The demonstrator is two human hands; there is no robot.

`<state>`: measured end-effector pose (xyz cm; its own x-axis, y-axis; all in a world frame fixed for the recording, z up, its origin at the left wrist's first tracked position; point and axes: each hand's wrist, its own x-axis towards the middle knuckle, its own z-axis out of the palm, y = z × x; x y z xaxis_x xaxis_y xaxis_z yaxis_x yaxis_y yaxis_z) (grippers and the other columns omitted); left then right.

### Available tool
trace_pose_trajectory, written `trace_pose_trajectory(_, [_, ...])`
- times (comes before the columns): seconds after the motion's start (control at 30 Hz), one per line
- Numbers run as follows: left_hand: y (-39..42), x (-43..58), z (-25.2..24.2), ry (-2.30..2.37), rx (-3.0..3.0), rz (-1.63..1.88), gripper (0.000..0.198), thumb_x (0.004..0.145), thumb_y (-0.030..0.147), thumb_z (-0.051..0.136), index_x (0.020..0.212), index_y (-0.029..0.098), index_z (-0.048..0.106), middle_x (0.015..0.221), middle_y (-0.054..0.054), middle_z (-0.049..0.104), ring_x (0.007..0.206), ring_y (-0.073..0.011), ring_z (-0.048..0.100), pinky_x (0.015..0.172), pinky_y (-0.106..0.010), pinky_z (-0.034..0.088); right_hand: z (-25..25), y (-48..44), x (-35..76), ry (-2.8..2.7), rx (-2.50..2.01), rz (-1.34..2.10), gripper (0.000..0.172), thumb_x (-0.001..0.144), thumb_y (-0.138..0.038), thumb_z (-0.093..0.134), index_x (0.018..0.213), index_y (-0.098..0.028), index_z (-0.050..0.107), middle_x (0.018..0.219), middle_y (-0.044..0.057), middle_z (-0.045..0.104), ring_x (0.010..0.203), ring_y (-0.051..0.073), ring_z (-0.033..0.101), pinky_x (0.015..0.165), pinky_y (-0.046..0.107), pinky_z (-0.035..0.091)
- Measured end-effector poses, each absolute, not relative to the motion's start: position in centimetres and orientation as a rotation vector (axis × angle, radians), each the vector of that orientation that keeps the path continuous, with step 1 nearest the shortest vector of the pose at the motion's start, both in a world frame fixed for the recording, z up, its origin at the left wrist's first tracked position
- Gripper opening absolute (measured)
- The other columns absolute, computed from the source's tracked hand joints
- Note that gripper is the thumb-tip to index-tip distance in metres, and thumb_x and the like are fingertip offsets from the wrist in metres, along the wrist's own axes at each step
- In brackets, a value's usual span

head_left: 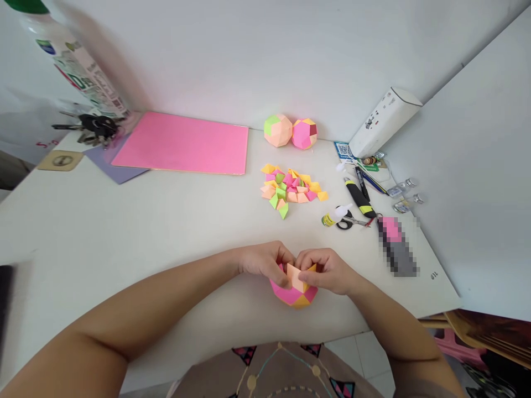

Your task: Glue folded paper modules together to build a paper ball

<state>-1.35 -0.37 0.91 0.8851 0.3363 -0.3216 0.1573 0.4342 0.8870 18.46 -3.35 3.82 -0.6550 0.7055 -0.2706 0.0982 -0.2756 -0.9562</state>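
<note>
Close to the table's front edge, both hands grip a partly built folded-paper ball (pixel 291 297) in pink, orange and peach. My left hand (pixel 267 264) is closed on its left side, thumb against the paper. From the right, my right hand (pixel 326 271) pinches the upper part, where a peach folded piece (pixel 295 277) stands up between the thumbs. The fingertips behind the paper are hidden. Farther back lies a loose heap of small folded paper pieces (pixel 290 185) in pink, green, orange and peach. Two finished-looking paper balls, one peach and green (pixel 277 131), one mostly pink (pixel 304 134), sit against the wall.
Right of the heap lie a small glue bottle (pixel 329 218), scissors (pixel 348 220), a black-and-yellow cutter (pixel 359 198) and two small glass bottles (pixel 404 196). A white box (pixel 384 121) stands behind them. Pink paper sheets (pixel 186 143), keys (pixel 97 127) and a tall bottle (pixel 74 61) are at left.
</note>
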Motion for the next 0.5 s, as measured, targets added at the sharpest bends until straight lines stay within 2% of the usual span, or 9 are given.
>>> trace_pose_trajectory(0.17, [-0.37,-1.34,0.89,0.505,1.125,0.115,0.01,0.056,0.017,0.069,0.062,0.014,0.061,0.065,0.003,0.053,0.058,-0.0092,0.046,0.053,-0.022,0.037,3.63,-3.44,18.38,-1.574,-0.995,1.964,0.025,0.074,-0.032,0.068,0.064,-0.014,0.055,0.074,0.002,0.056,0.066,0.01,0.05,0.058,0.024,0.039])
trace_pose_trajectory(0.3, [-0.32,-1.36,0.9,0.49,1.111,0.127,0.008,0.058,0.016,0.067,0.065,0.014,0.062,0.063,0.003,0.054,0.058,-0.0099,0.047,0.055,-0.023,0.038,3.73,-3.25,18.56,-1.61,-1.091,2.013,0.031,0.08,-0.042,0.06,0.068,-0.015,0.053,0.065,-0.002,0.047,0.056,0.008,0.039,0.05,0.021,0.03])
trace_pose_trajectory(0.4, [-0.32,-1.36,0.95,0.487,1.112,0.131,0.008,0.057,0.015,0.066,0.063,0.014,0.061,0.061,0.003,0.053,0.058,-0.0103,0.047,0.054,-0.024,0.038,3.81,-3.04,18.81,-1.646,-1.074,2.023,0.038,0.083,-0.048,0.051,0.065,-0.015,0.049,0.062,-0.003,0.04,0.056,0.008,0.035,0.05,0.022,0.027])
trace_pose_trajectory(0.5, [-0.32,-1.36,1.04,0.481,1.11,0.131,0.007,0.057,0.015,0.065,0.063,0.014,0.061,0.062,0.003,0.055,0.058,-0.0104,0.047,0.055,-0.024,0.038,4.02,-2.91,19.03,-1.674,-1.097,2.064,0.034,0.077,-0.046,0.061,0.068,-0.015,0.05,0.065,-0.003,0.043,0.057,0.008,0.037,0.051,0.022,0.029])
